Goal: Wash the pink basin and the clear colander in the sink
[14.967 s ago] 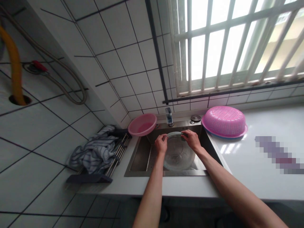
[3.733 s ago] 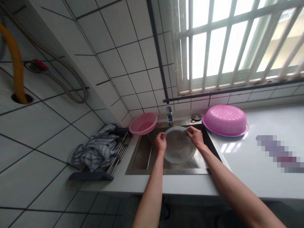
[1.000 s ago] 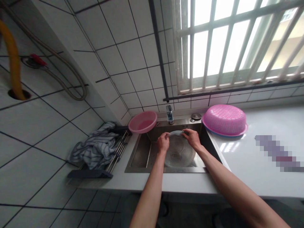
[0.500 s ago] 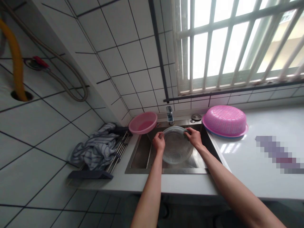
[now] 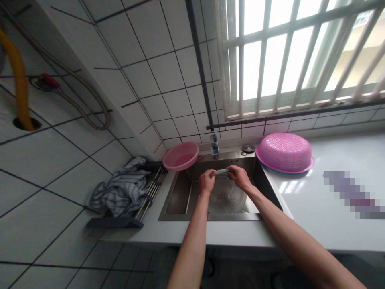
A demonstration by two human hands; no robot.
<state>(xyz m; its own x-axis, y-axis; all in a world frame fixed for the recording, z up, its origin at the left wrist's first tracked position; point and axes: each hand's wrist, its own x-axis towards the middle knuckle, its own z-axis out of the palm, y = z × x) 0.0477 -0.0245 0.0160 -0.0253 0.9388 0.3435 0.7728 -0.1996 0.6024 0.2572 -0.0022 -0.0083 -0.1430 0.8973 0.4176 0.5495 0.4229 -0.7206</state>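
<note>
A clear plastic colander (image 5: 227, 196) is held over the steel sink (image 5: 177, 196), tipped so its rim faces away from me. My left hand (image 5: 207, 180) grips the rim on the left side with curled fingers. My right hand (image 5: 240, 178) is closed on the rim at the top right. The two hands sit close together, just below the faucet (image 5: 214, 146).
A pink basin (image 5: 181, 156) rests on the sink's back left corner. A pink colander (image 5: 284, 152) lies upside down on the white counter (image 5: 331, 216) to the right. A striped cloth (image 5: 123, 190) lies on a drying rack (image 5: 150, 192) to the left. Tiled walls and a barred window stand behind.
The clear colander has tipped forward and dropped lower into the sink since half a second ago. My hands have moved closer together on its rim.
</note>
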